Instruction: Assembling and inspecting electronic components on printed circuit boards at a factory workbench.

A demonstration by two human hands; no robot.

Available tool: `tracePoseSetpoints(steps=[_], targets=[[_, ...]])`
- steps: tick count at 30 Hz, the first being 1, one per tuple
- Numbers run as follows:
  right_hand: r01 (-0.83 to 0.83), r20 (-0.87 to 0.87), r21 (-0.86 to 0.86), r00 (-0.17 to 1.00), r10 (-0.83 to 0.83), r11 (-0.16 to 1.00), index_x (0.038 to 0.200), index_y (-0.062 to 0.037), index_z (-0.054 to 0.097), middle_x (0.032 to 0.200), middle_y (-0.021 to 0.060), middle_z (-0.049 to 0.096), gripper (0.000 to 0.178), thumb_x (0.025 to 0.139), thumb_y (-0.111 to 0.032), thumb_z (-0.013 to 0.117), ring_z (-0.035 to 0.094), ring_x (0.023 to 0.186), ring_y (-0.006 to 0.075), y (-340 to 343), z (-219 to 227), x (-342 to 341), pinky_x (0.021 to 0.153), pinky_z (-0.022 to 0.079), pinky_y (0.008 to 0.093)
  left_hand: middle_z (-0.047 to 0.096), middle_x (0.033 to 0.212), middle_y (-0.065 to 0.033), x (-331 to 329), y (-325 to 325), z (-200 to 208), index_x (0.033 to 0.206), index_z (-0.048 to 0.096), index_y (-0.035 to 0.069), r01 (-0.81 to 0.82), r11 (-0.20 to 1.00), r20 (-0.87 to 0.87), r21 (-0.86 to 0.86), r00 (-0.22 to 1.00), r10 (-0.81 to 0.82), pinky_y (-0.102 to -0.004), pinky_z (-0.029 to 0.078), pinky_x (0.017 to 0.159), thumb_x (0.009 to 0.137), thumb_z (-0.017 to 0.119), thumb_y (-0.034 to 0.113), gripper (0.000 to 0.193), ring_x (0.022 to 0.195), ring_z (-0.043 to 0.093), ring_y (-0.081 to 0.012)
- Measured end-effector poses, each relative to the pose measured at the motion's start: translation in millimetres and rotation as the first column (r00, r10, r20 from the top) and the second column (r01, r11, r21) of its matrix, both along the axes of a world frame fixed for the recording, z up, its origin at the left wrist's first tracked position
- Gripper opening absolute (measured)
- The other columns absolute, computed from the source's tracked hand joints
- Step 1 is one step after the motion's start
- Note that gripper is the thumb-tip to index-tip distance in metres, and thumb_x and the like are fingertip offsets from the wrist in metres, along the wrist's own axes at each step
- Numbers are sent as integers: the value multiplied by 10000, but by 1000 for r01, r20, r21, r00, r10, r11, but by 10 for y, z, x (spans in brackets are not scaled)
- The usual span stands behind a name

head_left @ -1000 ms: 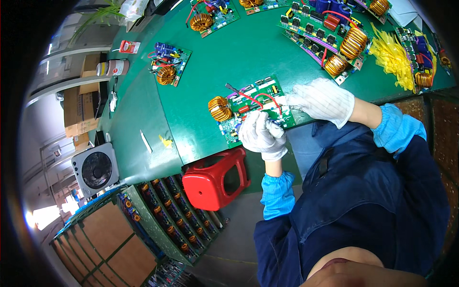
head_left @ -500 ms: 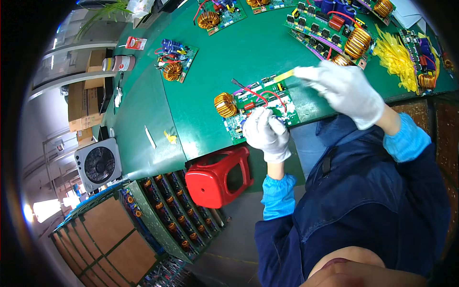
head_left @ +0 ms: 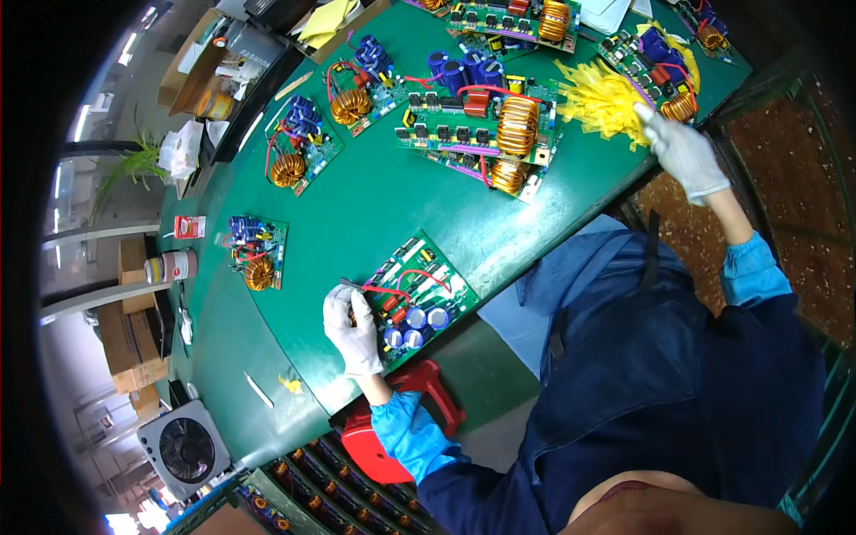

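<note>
A green circuit board [head_left: 426,290] lies at the near edge of a green table [head_left: 379,196], the gloved left hand [head_left: 349,332] clasping its left end. Well apart, the right hand [head_left: 685,159] extends to a heap of yellow strips [head_left: 602,102], its grip impossible to tell.

A circuit board [head_left: 419,276] lies before me along the near edge of the table [head_left: 379,192], my left hand [head_left: 350,332] at its left end. My right hand [head_left: 685,159] is far over to the right, at a pile of strips [head_left: 599,100], with a second board [head_left: 644,69] just beside the pile. Left of the strips, boards lie stacked [head_left: 464,120]; three single boards [head_left: 308,147] line the left side. A stool [head_left: 379,453] stands near left, below the table edge, a fan [head_left: 185,448] farther left.
</note>
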State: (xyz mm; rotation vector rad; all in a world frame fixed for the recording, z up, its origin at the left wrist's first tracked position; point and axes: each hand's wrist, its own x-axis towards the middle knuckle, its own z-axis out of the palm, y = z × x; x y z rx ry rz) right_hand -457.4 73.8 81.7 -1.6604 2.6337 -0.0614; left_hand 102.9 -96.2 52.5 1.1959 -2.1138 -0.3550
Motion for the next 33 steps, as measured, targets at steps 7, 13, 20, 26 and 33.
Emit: tracePoseSetpoints(steps=[7, 13, 20, 26, 33], targets=[[-52, 209, -192, 974, 93, 980, 1542, -232, 396, 951, 228, 690, 538, 1030, -313, 541, 676, 876, 417, -58, 249, 481, 765, 525, 498, 654, 853, -151, -309, 124, 39, 858, 648, 38, -421, 872, 206, -251, 857, 473, -443, 502, 641, 985, 595, 209, 220, 729, 641, -358], [-294, 182, -408, 902, 393, 864, 1512, -194, 422, 943, 158, 718, 536, 1016, -347, 554, 698, 834, 385, -288, 132, 933, 700, 567, 480, 641, 839, -130, -875, 564, 101, 781, 607, 68, -580, 762, 417, -287, 641, 645, -458, 519, 600, 964, 638, 355, 342, 691, 654, -345], [-283, 302, -453, 843, 445, 845, 1463, 10, 392, 972, 122, 749, 601, 961, -214, 636, 709, 736, 336, -359, 59, 1421, 603, 554, 423, 605, 832, -122, -691, 889, 64, 801, 582, 60, -301, 873, 286, -383, 860, 422, -459, 504, 614, 896, 727, 290, 288, 736, 628, -324], [-250, 374, -659, 710, 597, 710, 1432, -73, 454, 1010, 93, 755, 552, 943, -210, 670, 728, 765, 306, -415, 236, 1657, 624, 572, 404, 557, 689, -156, -551, 680, 170, 692, 538, 23, -421, 898, 247, -132, 863, 441, -436, 409, 537, 952, 606, 181, 312, 577, 546, -287], [-345, 398, -666, 585, 706, 661, 1265, -112, 545, 958, 76, 715, 380, 931, -229, 686, 709, 767, 300, -408, 203, 1908, 602, 555, 412, 691, 1046, -164, -705, 990, -29, 1318, 532, -5, 108, 735, -725, 669, 309, 615, -341, 622, 613, 1027, 563, 223, 371, 810, 702, -247]])
